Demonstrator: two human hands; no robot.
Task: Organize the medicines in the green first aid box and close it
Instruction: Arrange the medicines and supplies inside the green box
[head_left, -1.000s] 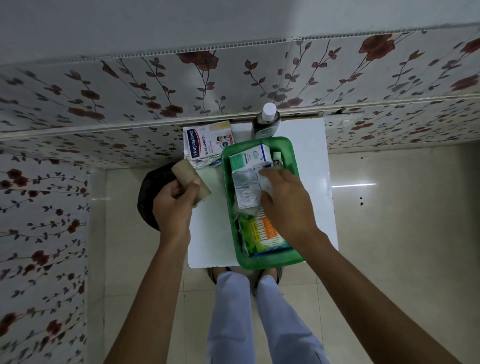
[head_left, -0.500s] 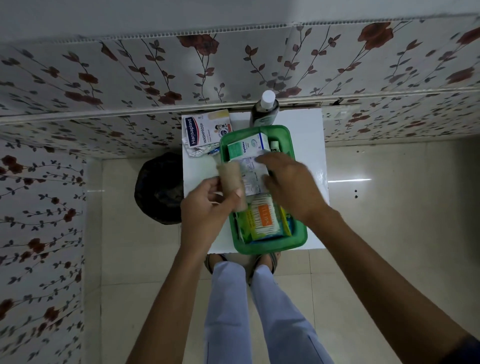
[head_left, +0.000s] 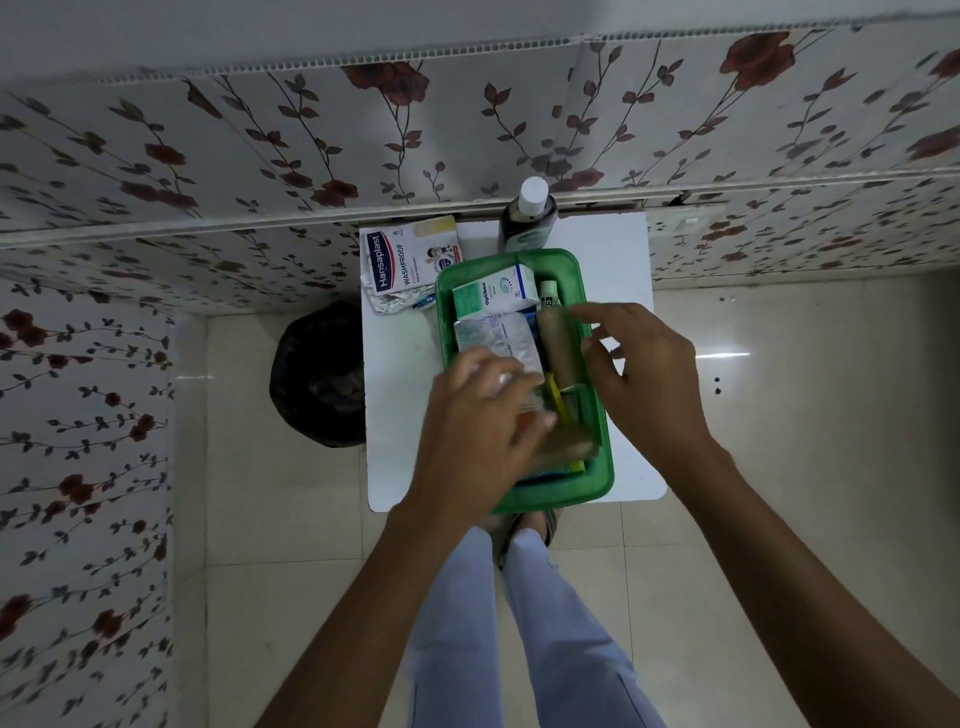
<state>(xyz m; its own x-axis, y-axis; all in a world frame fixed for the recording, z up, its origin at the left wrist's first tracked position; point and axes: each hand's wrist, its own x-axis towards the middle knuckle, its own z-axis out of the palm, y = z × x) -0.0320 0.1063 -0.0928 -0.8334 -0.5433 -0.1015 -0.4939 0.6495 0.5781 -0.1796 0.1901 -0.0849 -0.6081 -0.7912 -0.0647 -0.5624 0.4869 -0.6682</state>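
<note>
The green first aid box (head_left: 598, 470) lies open on a small white table (head_left: 618, 260). Inside it, at the far end, are a green-and-white Optibex carton (head_left: 493, 292) and a small tube (head_left: 548, 297), with a silver blister strip (head_left: 493, 338) below the carton. A tan bandage roll (head_left: 558, 349) lies along the right side. My left hand (head_left: 475, 436) hovers over the near half with blurred, spread fingers and hides the packs beneath. At the box's right rim my right hand (head_left: 647, 374) has its fingers apart, right beside the roll. No lid is in view.
A Hansaplast carton (head_left: 410, 254) and loose foil strips (head_left: 396, 302) lie on the table left of the box. A dark bottle with a white cap (head_left: 527, 221) stands against the flowered wall. A black bag (head_left: 322, 374) sits on the floor to the left.
My left hand carried the tan roll from the left of the table into the box, where it now lies on the right side. My right hand shifted from the blister strip to the right rim.
</note>
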